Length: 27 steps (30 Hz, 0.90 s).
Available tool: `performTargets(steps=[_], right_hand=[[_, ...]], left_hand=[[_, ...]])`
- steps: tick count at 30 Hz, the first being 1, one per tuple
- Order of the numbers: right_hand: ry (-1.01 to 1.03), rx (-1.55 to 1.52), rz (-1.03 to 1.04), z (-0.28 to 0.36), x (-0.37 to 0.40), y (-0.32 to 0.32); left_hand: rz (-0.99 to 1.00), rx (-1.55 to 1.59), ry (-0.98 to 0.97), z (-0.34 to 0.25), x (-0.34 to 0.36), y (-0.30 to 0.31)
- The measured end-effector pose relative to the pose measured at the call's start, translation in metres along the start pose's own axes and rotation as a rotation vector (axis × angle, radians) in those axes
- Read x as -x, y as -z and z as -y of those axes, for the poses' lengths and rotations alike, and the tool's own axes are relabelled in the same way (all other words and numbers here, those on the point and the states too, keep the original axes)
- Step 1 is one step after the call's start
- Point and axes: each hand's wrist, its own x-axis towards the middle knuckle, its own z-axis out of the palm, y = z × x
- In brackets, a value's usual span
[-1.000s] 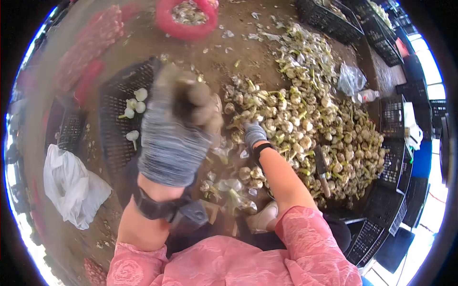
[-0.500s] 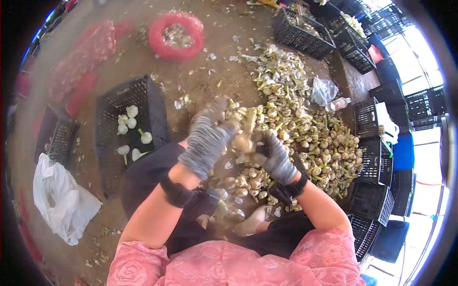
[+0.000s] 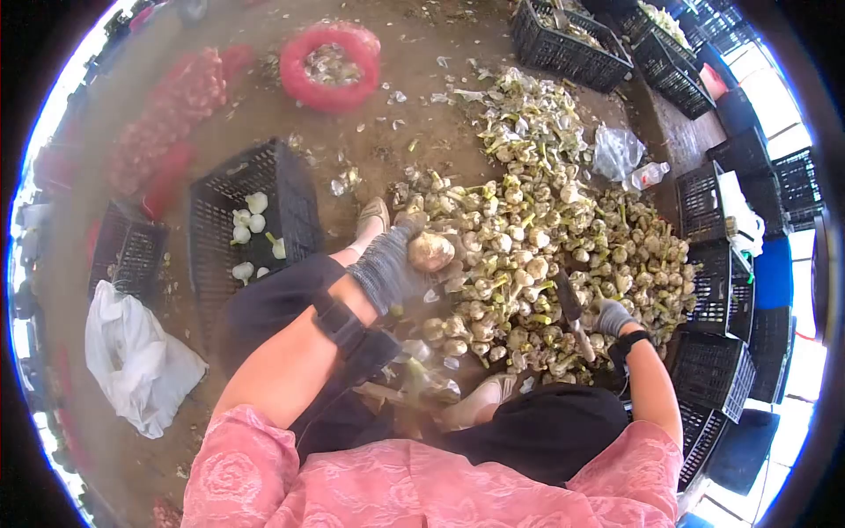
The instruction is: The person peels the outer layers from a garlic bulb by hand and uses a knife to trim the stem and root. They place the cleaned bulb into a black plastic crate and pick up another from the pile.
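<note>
My left hand [image 3: 394, 262], in a grey knitted glove, is closed around a large garlic bulb [image 3: 431, 252] at the near left edge of the garlic pile [image 3: 528, 238]. The bulb has brownish outer skin. My right hand [image 3: 611, 319], gloved too, is low over the right part of the pile with its fingers curled; what they hold, if anything, is hidden. Just left of it, a knife [image 3: 569, 299] with a dark blade and a pale handle lies over the bulbs. Loose peelings and stems [image 3: 528, 114] cover the pile's far end.
To my left, a black crate [image 3: 202, 255] holds several clean white bulbs [image 3: 255, 203]. A white plastic bag [image 3: 141, 370] sits nearer. Beyond are a pink net ring [image 3: 290, 66] and filled net sacks [image 3: 180, 97]. Black crates [image 3: 717, 365] line the right side, by a bottle [image 3: 650, 175].
My hands were together over the pile around a bulb with its stem. Now they are apart: the left keeps a bulb, and the right has moved away to the right, near the knife.
</note>
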Motion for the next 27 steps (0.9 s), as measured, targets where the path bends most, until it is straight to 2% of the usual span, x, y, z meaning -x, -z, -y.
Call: performTargets(steps=[1, 3, 4, 5, 6, 7, 8, 9, 10, 11, 12, 13, 14, 15, 16, 17, 18, 19, 20, 21, 23, 24, 27], right_hand=[[-0.131, 0.196, 0.096, -0.001, 0.0, -0.016], [-0.203, 0.192, 0.141, 0.008, 0.015, -0.039], [-0.25, 0.158, 0.062, 0.021, 0.018, -0.051], [-0.294, 0.128, -0.014, 0.026, 0.018, -0.061], [-0.442, 0.107, 0.002, 0.008, -0.007, -0.089], [-0.532, 0.058, -0.035, 0.026, 0.001, -0.077], [-0.613, -0.018, -0.111, 0.024, -0.005, -0.081], [-0.695, -0.094, -0.186, 0.023, -0.007, -0.087], [-0.641, -0.07, -0.237, 0.013, -0.013, -0.1], [-0.564, -0.331, -0.312, -0.008, -0.028, -0.125], [-0.482, -0.595, -0.373, -0.029, -0.044, -0.151], [-0.265, -0.526, -0.43, -0.016, -0.033, -0.145], [-0.076, -0.504, -0.569, 0.037, 0.003, -0.095], [-0.001, -0.534, -0.553, 0.059, 0.012, -0.078], [0.184, -0.884, -0.538, 0.087, 0.024, -0.058], [0.377, -0.899, -0.581, 0.106, 0.029, -0.043], [0.403, -0.736, -0.494, 0.123, 0.028, -0.033], [0.487, -0.786, -0.387, 0.14, 0.028, -0.022], [0.526, -0.584, -0.331, 0.157, 0.032, -0.002], [0.573, -0.536, -0.333, 0.168, 0.028, 0.002], [0.566, -0.442, -0.251, 0.18, 0.018, 0.004], [0.532, -0.413, -0.224, 0.184, 0.012, 0.005], [0.57, -0.49, -0.195, 0.187, 0.006, 0.006]], left_hand=[[-0.014, -0.007, 0.007, 0.003, -0.005, 0.003], [-0.011, -0.031, -0.029, 0.008, -0.017, 0.016], [-0.151, -0.226, -0.033, 0.006, -0.036, 0.03], [-0.048, -0.176, -0.025, 0.009, -0.031, 0.026], [-0.12, -0.493, -0.125, 0.018, -0.037, 0.038], [-0.191, -0.814, -0.225, 0.025, -0.049, 0.063], [0.129, -1.354, -0.533, 0.023, -0.069, 0.106], [0.329, -1.758, -1.039, 0.02, -0.09, 0.149], [-0.042, -1.696, -0.604, 0.031, -0.069, 0.108], [-0.39, -1.56, -0.178, 0.04, -0.057, 0.086], [-0.376, -1.668, -0.221, 0.047, -0.062, 0.095], [-0.368, -1.776, -0.267, 0.054, -0.068, 0.105], [-0.395, -1.877, -0.285, 0.061, -0.068, 0.093], [-0.417, -1.98, -0.304, 0.068, -0.069, 0.085], [-0.445, -2.084, -0.368, 0.076, -0.07, 0.076], [-0.433, -2.09, -0.367, 0.081, -0.072, 0.067], [-0.421, -2.128, -0.421, 0.086, -0.074, 0.057], [-0.41, -2.164, -0.477, 0.088, -0.075, 0.052], [-0.156, -2.241, -0.84, 0.089, -0.082, 0.065], [-0.155, -2.245, -0.841, 0.089, -0.08, 0.059], [-0.123, -2.467, -0.458, 0.084, -0.072, 0.048], [-0.149, -2.338, -0.486, 0.083, -0.069, 0.047], [-0.232, -2.22, -0.586, 0.076, -0.061, 0.04]])
